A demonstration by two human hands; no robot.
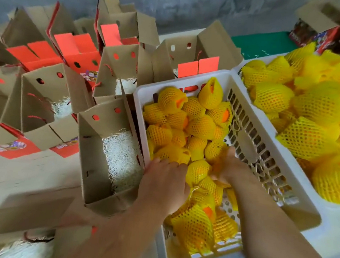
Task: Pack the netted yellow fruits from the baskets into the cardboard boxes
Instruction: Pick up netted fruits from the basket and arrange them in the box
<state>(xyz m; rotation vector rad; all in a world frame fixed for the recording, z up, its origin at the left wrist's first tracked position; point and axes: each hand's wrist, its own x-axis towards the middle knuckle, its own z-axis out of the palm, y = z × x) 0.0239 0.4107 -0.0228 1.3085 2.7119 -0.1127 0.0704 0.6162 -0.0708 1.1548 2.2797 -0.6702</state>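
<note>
Two hands reach into the white basket (248, 137) of netted yellow fruits (199, 123) at the picking stage of packing. The left hand (164, 183) lies palm down over the fruits near the basket's left wall, fingers spread and fairly straight, closed on nothing that can be seen. The right hand (227, 167) is blurred and sits among the fruits at mid-basket; its fingers appear to curl into the netting, but whether it has a fruit in its grasp cannot be told. Just left of the basket, touching its wall, stands an open cardboard box (89, 158) lined with white shredded paper (121, 157) and holding no fruit yet. More open boxes (41, 101) with red flaps stand behind and to the left, several also showing paper lining. A second basket (238, 69) to the right is heaped with larger netted fruits (319, 107). To do this step well, each hand should probably close round the body of one fruit rather than pull at the loose end of the net, which could slip off or tear. Lifting straight up clear of the neighbours, then carrying the short way over the basket wall to the nearest box, seems the soundest path. Setting the fruit down onto the paper, not dropping it, would likely spare it bruising.
</note>
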